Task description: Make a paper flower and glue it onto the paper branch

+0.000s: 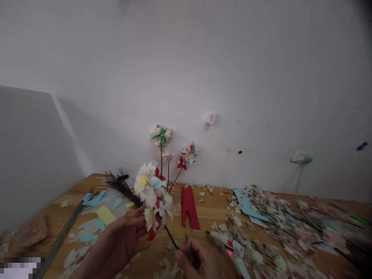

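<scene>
My left hand (123, 236) is closed around the lower blooms of a paper flower branch (152, 193), white flowers with red, blue and yellow bits on dark twigs. Two thinner stems rise from it, topped by a white and green bloom (162, 133) and a red and white bloom (187, 155). My right hand (196, 259) pinches the dark bottom stem (172, 237) low in the view, fingers closed. Both hands are held just above the wooden table (203, 213).
A white glue gun (232, 248) lies right of my right hand. A red paper cut-out (189, 207) lies behind it. Paper scraps (270, 221) cover the right side, blue and yellow pieces (101, 213) the left. A bundle of dark twigs (120, 184) lies behind the flowers. A green cable (300, 193) hangs from a wall socket.
</scene>
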`<state>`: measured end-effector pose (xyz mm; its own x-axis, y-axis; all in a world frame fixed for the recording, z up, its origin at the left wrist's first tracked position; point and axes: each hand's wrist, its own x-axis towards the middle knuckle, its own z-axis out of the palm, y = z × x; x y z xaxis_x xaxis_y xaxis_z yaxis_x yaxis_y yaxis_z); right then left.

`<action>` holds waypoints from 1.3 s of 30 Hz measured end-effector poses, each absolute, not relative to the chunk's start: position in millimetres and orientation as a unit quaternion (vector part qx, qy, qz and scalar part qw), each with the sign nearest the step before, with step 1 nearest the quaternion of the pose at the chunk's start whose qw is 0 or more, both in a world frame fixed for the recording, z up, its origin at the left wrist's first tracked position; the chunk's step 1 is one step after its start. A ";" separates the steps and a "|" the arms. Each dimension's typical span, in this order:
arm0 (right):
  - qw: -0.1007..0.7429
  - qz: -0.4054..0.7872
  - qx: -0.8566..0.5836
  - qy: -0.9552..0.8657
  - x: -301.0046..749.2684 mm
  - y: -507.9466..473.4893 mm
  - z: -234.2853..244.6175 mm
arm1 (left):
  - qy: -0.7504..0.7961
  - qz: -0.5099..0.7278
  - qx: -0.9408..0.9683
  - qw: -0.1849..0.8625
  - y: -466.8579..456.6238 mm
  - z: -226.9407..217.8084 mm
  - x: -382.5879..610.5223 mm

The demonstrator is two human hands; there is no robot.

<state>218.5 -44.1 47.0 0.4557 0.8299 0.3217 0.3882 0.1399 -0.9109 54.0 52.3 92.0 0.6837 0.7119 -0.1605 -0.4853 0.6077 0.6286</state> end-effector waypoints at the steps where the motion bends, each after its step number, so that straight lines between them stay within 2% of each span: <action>1: 0.588 0.211 -0.622 -0.472 218.0 -43.2 45.9 | 0.220 0.348 0.291 0.864 53.2 92.5 54.5; 6: 0.621 0.357 -0.574 -0.396 220.1 -35.5 39.1 | 0.337 0.377 0.366 0.781 52.4 83.9 64.6; 9: 0.624 0.395 -0.560 -0.375 221.4 -31.2 34.8 | 0.334 0.367 0.429 0.755 42.6 72.9 75.7; 16: 0.619 0.431 -0.549 -0.360 209.9 -28.1 32.3 | 0.322 0.350 0.380 0.793 28.2 48.5 97.3; 25: 0.612 0.449 -0.550 -0.349 191.3 -31.2 35.4 | 0.287 0.394 0.298 0.821 31.4 43.5 100.7; 31: 0.570 0.470 -0.553 -0.386 198.8 -37.2 34.1 | 0.277 0.401 0.337 0.806 32.6 39.4 99.1; 35: 0.544 0.425 -0.571 -0.444 202.2 -44.8 29.5 | 0.319 0.417 0.313 0.791 37.5 37.3 97.8; 39: 0.571 0.330 -0.615 -0.433 223.0 -65.0 30.0 | 0.325 0.431 0.266 0.799 40.2 46.3 94.8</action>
<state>223.0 -65.0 30.0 0.4078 0.9088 0.0884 0.1555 0.0263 -0.9875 94.8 40.2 46.3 0.4174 0.8612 -0.2900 -0.5161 0.4874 0.7043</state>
